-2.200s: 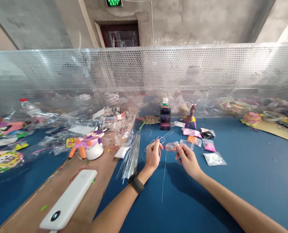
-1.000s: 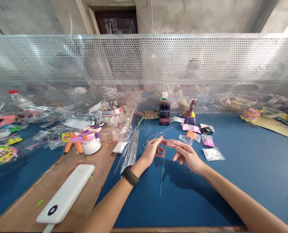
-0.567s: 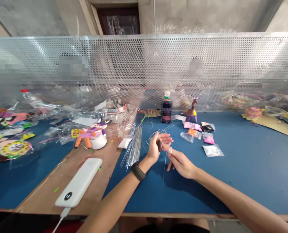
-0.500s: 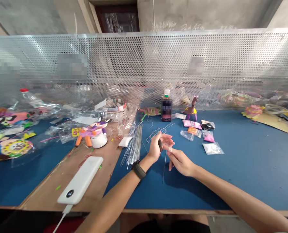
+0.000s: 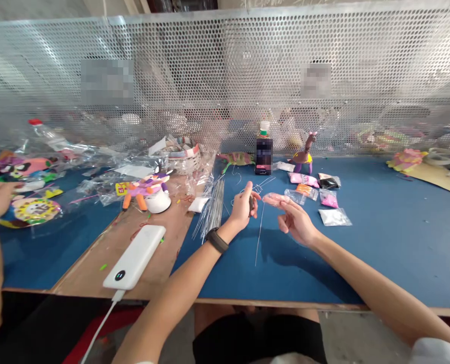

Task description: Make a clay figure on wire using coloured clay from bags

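White power bank on brown strip, white cable hanging over table edge. Purple-orange animal toy at white tub; woven basket behind. Red-capped bottle tilted, far left. Perforated metal screen across back. Pink-yellow flower piece right, by tan card.

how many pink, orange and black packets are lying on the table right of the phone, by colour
pink packets: 2
orange packet: 1
black packet: 1
total: 4
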The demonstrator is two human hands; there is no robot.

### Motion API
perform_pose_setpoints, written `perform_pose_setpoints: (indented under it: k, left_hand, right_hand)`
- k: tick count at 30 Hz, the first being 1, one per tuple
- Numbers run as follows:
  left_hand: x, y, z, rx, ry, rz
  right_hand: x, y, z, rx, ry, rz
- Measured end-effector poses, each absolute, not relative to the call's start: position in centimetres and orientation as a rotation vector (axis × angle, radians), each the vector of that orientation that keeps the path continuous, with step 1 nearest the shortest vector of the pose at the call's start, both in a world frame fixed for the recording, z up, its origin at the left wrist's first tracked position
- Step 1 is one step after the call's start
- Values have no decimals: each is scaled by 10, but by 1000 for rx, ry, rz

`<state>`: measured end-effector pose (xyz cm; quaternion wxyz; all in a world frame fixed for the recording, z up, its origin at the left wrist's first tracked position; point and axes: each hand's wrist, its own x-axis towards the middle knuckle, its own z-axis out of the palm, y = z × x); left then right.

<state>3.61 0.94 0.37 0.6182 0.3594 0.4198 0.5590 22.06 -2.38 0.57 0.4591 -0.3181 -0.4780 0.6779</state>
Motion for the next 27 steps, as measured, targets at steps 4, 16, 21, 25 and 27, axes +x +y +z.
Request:
perform_pose_setpoints:
  k: [4,16,21,25,27]
  left_hand:
    - [45,5,-4,881,1040,1208]
    - [32,10,2,827,826,1267]
    - [37,8,-2,922,1045,1340]
    - [38,4,2,810,998,1368]
    - [43,2,4,699,937,1332]
  right_hand:
    - [225,-21,10,-789,-1062,1741]
    - [229,-19,15,-751,-1015,1797]
    - [231,-12,7,-788,-1051,1758]
    - [231,-10,1,-834,-1131,1740]
    - [229,-13,0,-861,-1210,1690]
